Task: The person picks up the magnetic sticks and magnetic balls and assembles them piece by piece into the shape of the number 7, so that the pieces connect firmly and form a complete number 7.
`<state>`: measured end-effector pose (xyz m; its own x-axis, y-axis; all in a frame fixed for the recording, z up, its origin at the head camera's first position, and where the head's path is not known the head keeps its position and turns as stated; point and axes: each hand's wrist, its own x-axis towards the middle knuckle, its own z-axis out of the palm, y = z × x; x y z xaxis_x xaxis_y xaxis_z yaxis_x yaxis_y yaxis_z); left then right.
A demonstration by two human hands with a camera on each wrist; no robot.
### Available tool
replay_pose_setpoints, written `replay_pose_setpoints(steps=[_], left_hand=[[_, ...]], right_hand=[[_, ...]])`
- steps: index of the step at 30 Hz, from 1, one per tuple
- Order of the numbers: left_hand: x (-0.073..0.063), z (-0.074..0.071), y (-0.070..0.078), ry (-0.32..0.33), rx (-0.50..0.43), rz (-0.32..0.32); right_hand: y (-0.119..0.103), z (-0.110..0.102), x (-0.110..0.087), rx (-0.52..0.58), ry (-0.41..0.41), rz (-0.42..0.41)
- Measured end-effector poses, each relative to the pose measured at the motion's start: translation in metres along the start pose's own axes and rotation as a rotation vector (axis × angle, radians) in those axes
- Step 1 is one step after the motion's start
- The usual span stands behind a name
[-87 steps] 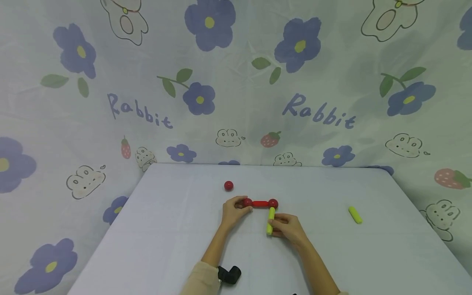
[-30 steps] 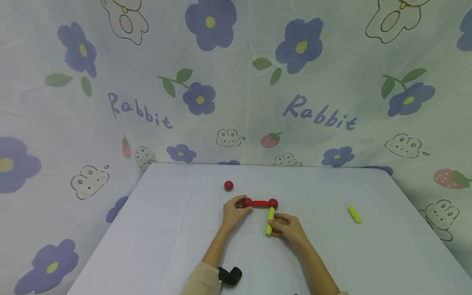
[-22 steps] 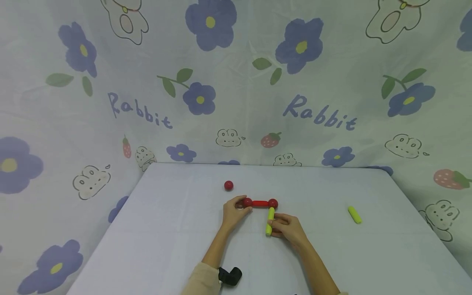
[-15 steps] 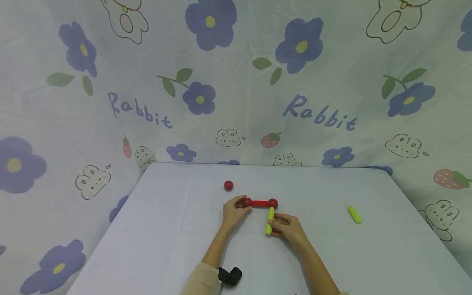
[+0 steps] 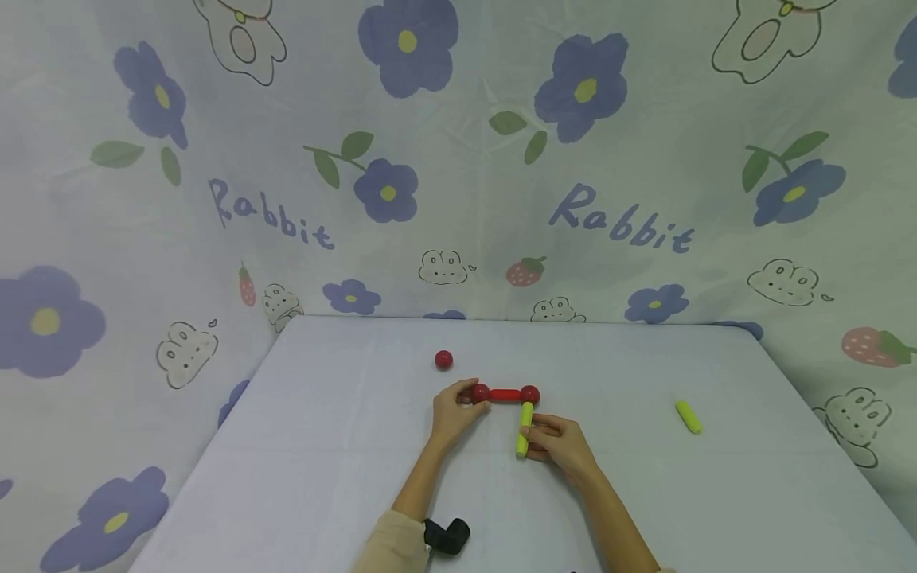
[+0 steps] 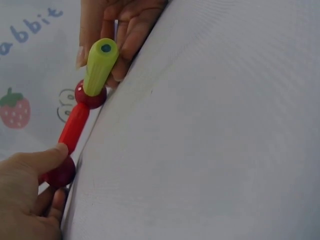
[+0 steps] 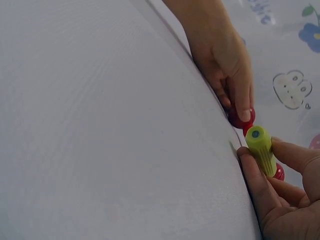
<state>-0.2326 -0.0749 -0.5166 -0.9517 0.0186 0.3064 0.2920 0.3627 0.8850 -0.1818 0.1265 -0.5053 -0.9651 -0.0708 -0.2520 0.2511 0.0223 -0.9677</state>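
Two red balls, the left ball [image 5: 481, 392] and the right ball [image 5: 530, 395], sit at either end of a short red rod [image 5: 505, 395] on the table. My left hand [image 5: 451, 415] grips the left ball between thumb and fingers. With my right hand [image 5: 564, 446] I pinch a yellow-green rod [image 5: 526, 415], whose far end meets the right ball, so the pieces form a corner. In the left wrist view, the near end of this yellow-green rod [image 6: 100, 67] shows a small dark round inset. My fingers partly cover the left ball.
A loose red ball [image 5: 444, 360] lies behind my left hand. Off to the right rests another yellow-green rod [image 5: 689, 417]. The white table [image 5: 344, 414] ends at a printed cloth backdrop [image 5: 473, 159]. A black device [image 5: 447, 537] is at my left wrist.
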Motion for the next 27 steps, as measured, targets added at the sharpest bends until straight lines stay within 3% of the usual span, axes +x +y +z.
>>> replay_pose_setpoints(steps=[7, 13, 20, 23, 27], left_hand=[[-0.001, -0.001, -0.002, 0.012, -0.024, 0.011], [-0.002, 0.0, 0.0, 0.088, -0.104, -0.058], [-0.012, -0.013, 0.031, 0.14, -0.171, -0.072], [-0.016, -0.018, 0.035, 0.124, -0.173, -0.068], [-0.018, -0.018, 0.02, 0.049, -0.162, -0.097]], right_hand=[[0.0, 0.0, -0.001, 0.005, -0.002, -0.004], [-0.001, -0.001, -0.001, 0.006, -0.013, -0.006], [0.001, -0.003, 0.0, 0.019, -0.027, -0.002], [0.001, -0.002, -0.001, 0.014, -0.024, -0.004], [0.0, -0.002, -0.001, 0.006, -0.017, -0.005]])
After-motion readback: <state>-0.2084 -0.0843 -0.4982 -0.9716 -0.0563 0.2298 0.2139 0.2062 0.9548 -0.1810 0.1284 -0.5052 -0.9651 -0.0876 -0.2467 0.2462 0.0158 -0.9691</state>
